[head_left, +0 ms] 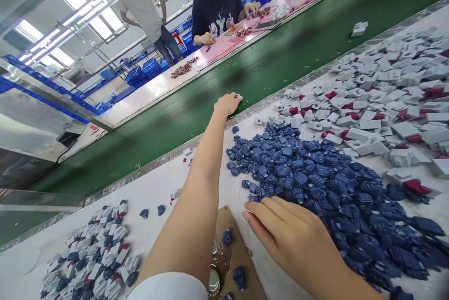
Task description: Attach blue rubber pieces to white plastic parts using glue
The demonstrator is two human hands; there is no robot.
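Note:
My left hand (227,104) is stretched far forward over the green conveyor belt (168,124). Its fingers are closed, and a small white piece shows at their tips. My right hand (291,232) lies low beside the heap of small dark blue plastic parts (301,169), fingers bent and pressed together; whatever they hold is hidden underneath. Between my arms is a brown board (228,218) with a few blue parts on it, a clear glue-like patch and a round metal cap (213,281). My left forearm covers part of the board.
Grey-white blocks with dark red bits (379,113) are heaped at right. Assembled grey, red and blue pieces (94,253) lie at lower left. One white piece (359,29) sits on the belt. Across it, a person (219,14) works at a pink-topped table; another person (143,7) stands behind.

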